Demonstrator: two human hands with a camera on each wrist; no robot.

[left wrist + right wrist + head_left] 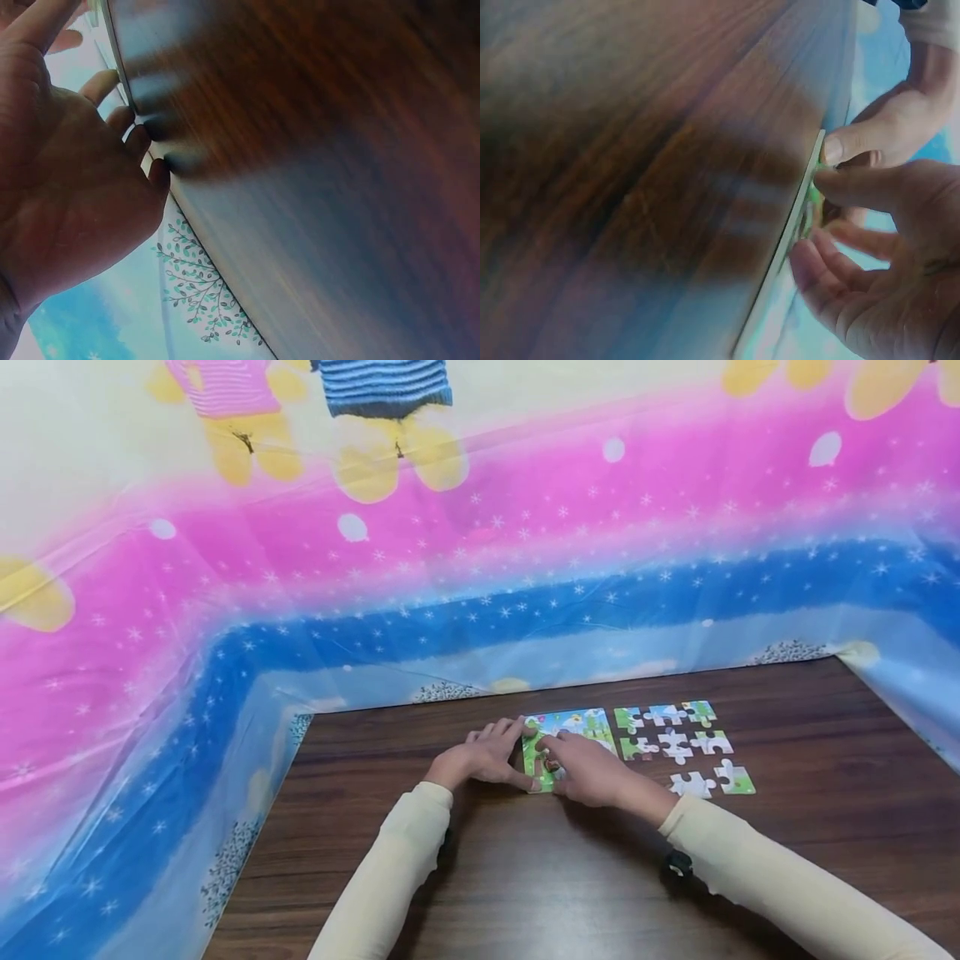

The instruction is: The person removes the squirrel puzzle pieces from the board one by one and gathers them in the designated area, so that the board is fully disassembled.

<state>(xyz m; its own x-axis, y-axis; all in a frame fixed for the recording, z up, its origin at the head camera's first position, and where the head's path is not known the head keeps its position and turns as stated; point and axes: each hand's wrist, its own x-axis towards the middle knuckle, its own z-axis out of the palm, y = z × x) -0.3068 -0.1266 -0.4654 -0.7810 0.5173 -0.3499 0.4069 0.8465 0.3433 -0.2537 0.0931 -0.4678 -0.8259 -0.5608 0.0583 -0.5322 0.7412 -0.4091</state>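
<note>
A flat puzzle board [592,720] with a green and blue picture lies on the table near its far edge. My left hand [491,753] rests at the board's left side, fingers spread and thumb on its near left corner. In the left wrist view the left hand [75,172] shows its palm and fairly straight fingers. Over the board's lower middle, my right hand [588,768] pinches a puzzle piece [551,766], mostly hidden by the fingers. From the right wrist, the right hand [885,262] has thumb and fingertips bent at the board's edge [780,244], close to the left thumb.
Right of the board, several loose puzzle pieces [677,745] lie in three rows, spaced apart. They sit on a dark wooden table [465,893]. A printed pink and blue cloth [480,602] hangs behind the table and along its sides.
</note>
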